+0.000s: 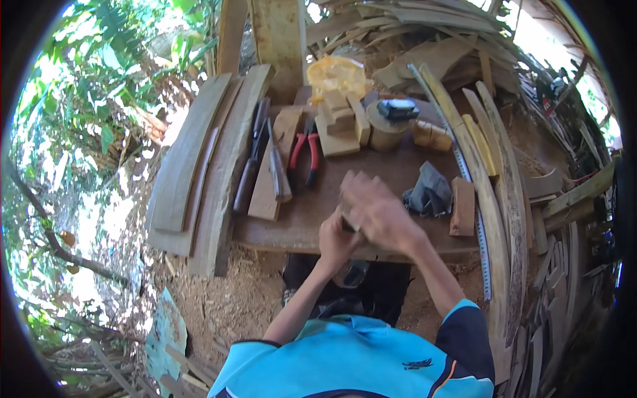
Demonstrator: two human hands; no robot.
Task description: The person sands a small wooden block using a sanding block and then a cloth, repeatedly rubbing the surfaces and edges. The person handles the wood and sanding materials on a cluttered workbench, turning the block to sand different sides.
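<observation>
Over the near edge of the wooden workbench (278, 239), my left hand (338, 241) grips a small dark object (350, 221) that is mostly hidden by my fingers. My right hand (380, 209) is blurred and lies over the top of that object; whether it grips it I cannot tell. Pliers with red and black handles (312, 154) lie beyond my hands to the left. A crumpled grey cloth (432, 191) and a short wooden block (463, 206) are to the right of my right hand.
Long boards (224, 174) flank the bench's left side, beside chisel-like tools (249, 169) and a wooden piece (288, 134). Cut blocks (338, 142) and a round wooden piece bearing a dark device (398, 108) stand at the back. A metal ruler (482, 248) and curved wooden strips (490, 224) line the right.
</observation>
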